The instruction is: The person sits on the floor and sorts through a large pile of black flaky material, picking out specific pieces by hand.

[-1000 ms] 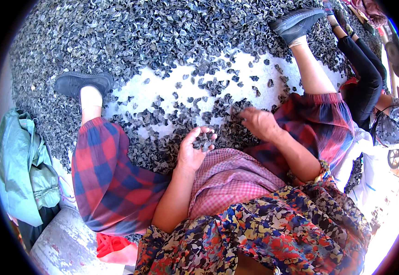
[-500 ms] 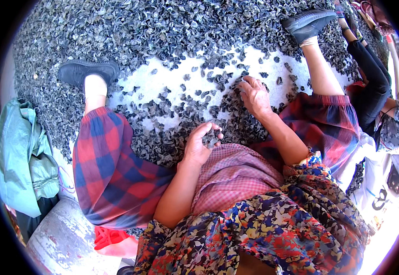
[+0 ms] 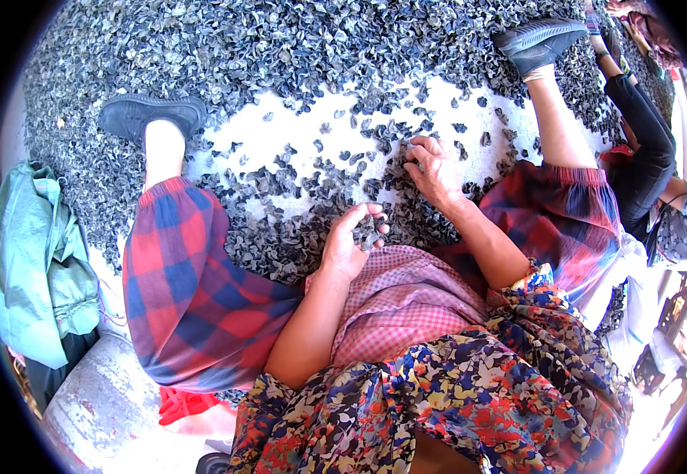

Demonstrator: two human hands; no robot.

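Dark, curled, dried pieces that look like wood ear mushrooms (image 3: 256,253) lie scattered over a white sheet (image 3: 260,130) between my legs. Cupped in front of my lap, my left hand (image 3: 349,245) is closed round a few of these wood ear mushrooms (image 3: 368,235). Farther out and to the right, my right hand (image 3: 434,172) hangs low over the spread pieces, its thumb and bent fingers drawn together. Whether a small piece sits between those fingertips is hard to make out against the dark pieces beneath.
A thick layer of the same dark pieces (image 3: 280,47) covers the far side, around my left shoe (image 3: 154,118) and right shoe (image 3: 539,39). Green cloth (image 3: 39,253) lies at the left above a worn metal drum (image 3: 110,403). Another person's dark-clad leg (image 3: 639,118) is at the right.
My right hand has shifted slightly left, and its thumb and fingers have drawn closer together. The left hand, still holding pieces, has moved a little right and outward.
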